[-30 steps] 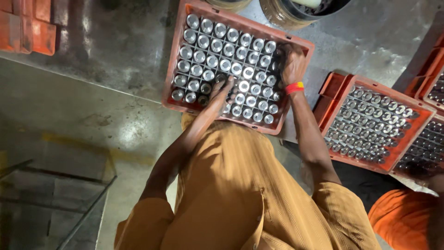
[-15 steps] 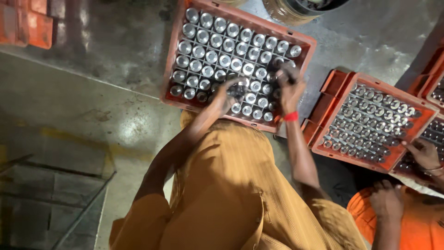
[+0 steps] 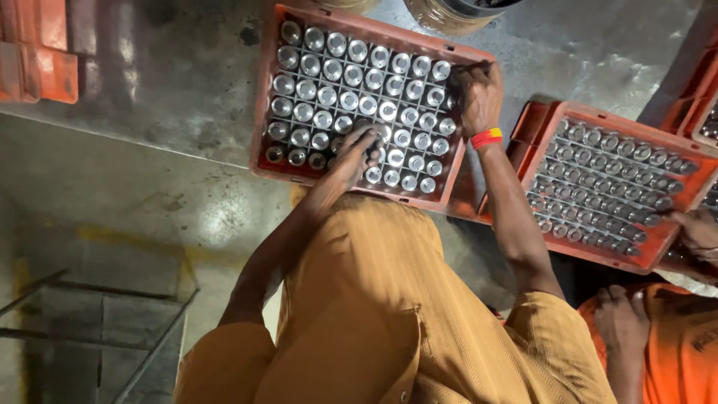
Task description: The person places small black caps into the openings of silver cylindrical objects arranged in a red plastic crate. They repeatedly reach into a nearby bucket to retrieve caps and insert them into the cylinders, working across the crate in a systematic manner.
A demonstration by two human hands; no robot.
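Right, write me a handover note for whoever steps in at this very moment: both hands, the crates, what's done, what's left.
Left hand: down among the bottle tops in the near rows of the orange crate, fingers curled; whether it grips a bottle is hidden.
Right hand: on the crate's right edge, at the far corner; it wears a red-and-yellow wristband.
Crate: cells hold silver-capped bottles, nearly all filled.
Second orange crate to the right is also full; another person's hand is at it.
Done and left: cannot be judged beyond the nearly full crate.
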